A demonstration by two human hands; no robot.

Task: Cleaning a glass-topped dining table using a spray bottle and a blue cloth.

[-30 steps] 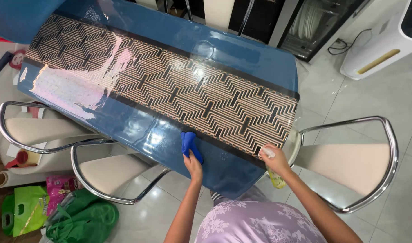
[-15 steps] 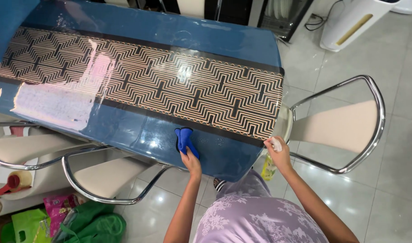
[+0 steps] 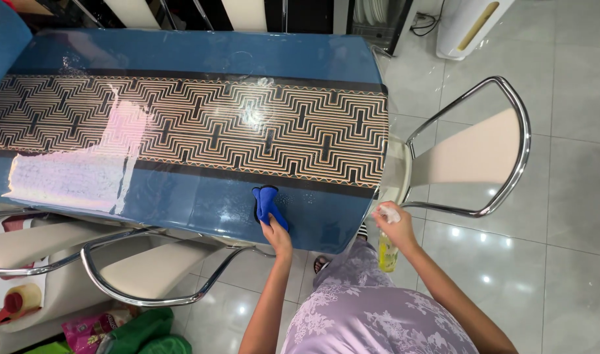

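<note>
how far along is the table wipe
Early to midway, by the look. The left hand presses a blue cloth on the near edge of the table, beside fine droplets. The right hand holds a yellow spray bottle off the table's corner. A streaky sheen covers the left part; whether that is wiped or only glare cannot be told.

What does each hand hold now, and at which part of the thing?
The left hand grips a crumpled blue cloth by its near end, on the glossy blue table. The right hand holds a yellow spray bottle around its top.
</note>
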